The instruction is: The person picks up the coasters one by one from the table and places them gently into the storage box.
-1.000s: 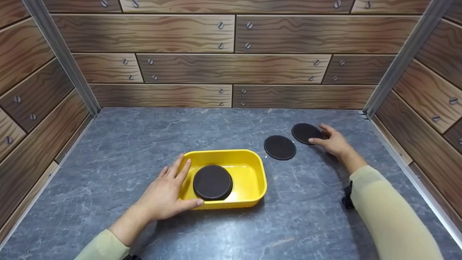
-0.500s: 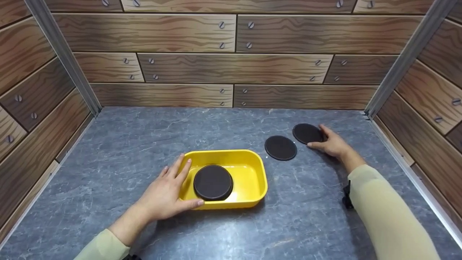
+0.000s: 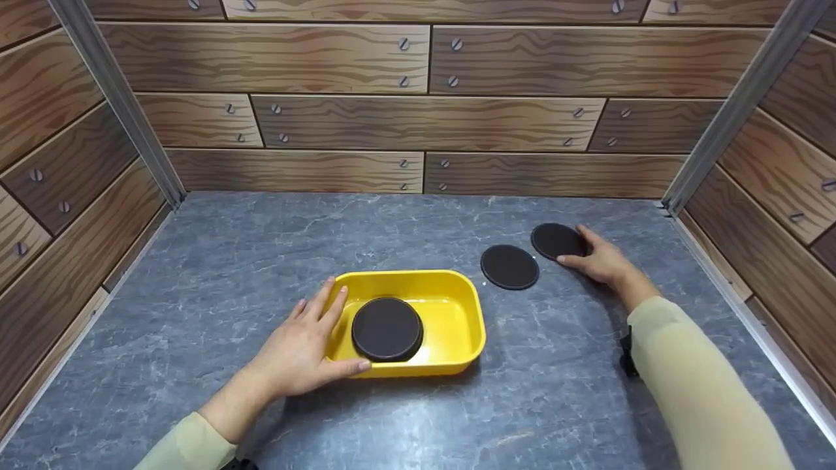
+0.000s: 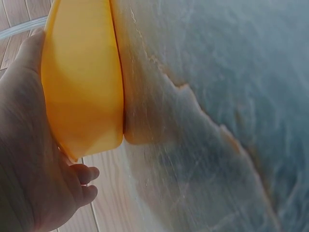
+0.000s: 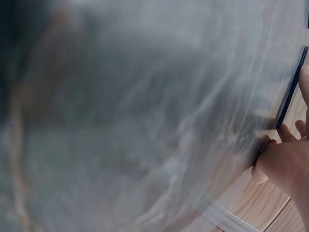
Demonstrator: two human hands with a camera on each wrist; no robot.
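A yellow plastic basin sits on the table with a short stack of round black coasters inside. My left hand spans its left end, fingers spread over the far corner of the rim and thumb laid along the near rim; the left wrist view shows the palm beside the basin wall. Farther back on the right, my right hand pinches a black coaster by its right side between thumb and fingers. Its thin dark edge shows in the right wrist view. Another coaster lies flat just left of it.
The grey marbled table is bounded by a wood-patterned back wall and side walls. Metal posts stand in the corners. Tiny white specks lie near the loose coasters.
My right thumb has drawn in to the near edge of the coaster, which stays where it was. The left hand and basin keep their place; the head view shifts slightly.
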